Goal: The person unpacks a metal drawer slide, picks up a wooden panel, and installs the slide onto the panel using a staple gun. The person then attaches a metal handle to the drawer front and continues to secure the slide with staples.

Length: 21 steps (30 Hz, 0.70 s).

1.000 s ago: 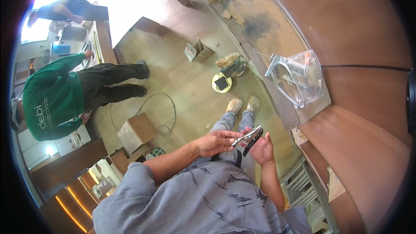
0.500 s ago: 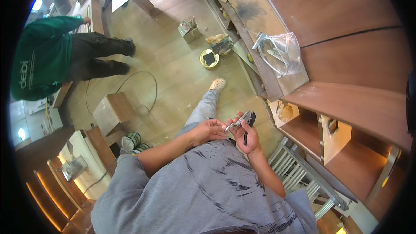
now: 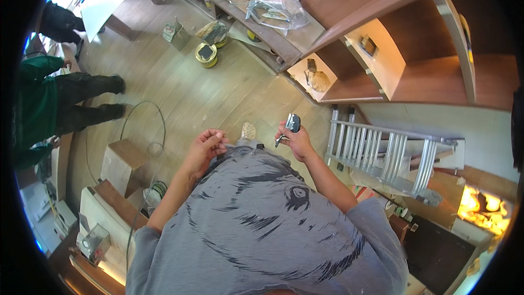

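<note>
My right hand (image 3: 296, 142) is closed around a small black and silver hand tool (image 3: 293, 123). The tool's rounded dark end points up past my fingers, and a thin part sticks out below them toward the left. Its exact kind is unclear. My left hand (image 3: 209, 146) is held apart from it, in front of my waist on the left. The left thumb and fingertips are pressed together; whatever they may hold is too small to make out. Beyond and between the hands shows my light clog (image 3: 248, 130) on the wood-look floor.
An aluminium ladder (image 3: 382, 150) lies at right, below wooden shelving (image 3: 431, 76). A clear plastic bag (image 3: 286, 11) sits on the ledge ahead. Yellow-rimmed bucket (image 3: 206, 56), wooden box (image 3: 123, 166) and a looped cable (image 3: 164, 123) are on the floor. A person in green (image 3: 35, 109) stands left.
My hands have moved apart; the left no longer touches the tool, which stays in the right. The view has turned right, showing more of the ladder and shelving.
</note>
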Available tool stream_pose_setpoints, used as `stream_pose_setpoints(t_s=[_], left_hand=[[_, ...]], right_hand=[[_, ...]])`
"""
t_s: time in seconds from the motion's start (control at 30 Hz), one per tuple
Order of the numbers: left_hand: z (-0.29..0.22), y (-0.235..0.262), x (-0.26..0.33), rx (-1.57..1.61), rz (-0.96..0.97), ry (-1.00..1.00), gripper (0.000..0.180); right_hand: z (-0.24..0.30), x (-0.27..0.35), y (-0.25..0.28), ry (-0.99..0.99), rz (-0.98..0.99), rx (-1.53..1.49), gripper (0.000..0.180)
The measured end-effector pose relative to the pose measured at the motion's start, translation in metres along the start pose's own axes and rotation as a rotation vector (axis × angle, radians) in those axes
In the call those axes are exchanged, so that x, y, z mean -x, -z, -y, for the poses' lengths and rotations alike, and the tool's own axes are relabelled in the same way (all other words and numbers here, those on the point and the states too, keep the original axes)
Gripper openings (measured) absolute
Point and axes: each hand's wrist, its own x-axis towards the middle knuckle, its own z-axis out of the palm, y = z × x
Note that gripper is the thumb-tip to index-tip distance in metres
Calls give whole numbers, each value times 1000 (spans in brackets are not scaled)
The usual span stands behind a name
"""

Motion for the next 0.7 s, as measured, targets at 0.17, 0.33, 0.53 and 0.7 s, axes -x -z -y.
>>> stream_pose_setpoints(t_s=[0.17,0.33,0.53,0.7], left_hand=[[-1,18,33,-63,59,-14,13],[0,57,79,-124,41,-41,14],[11,104,99,-116,-12,-6,14],[14,99,94,-123,102,2,13]], right_hand=[[-28,31,-20,96,-69,-26,23],[-53,54,-65,143,-101,-13,23],[-55,90,-98,198,-126,101,22],[-48,115,-108,276,-86,26,22]])
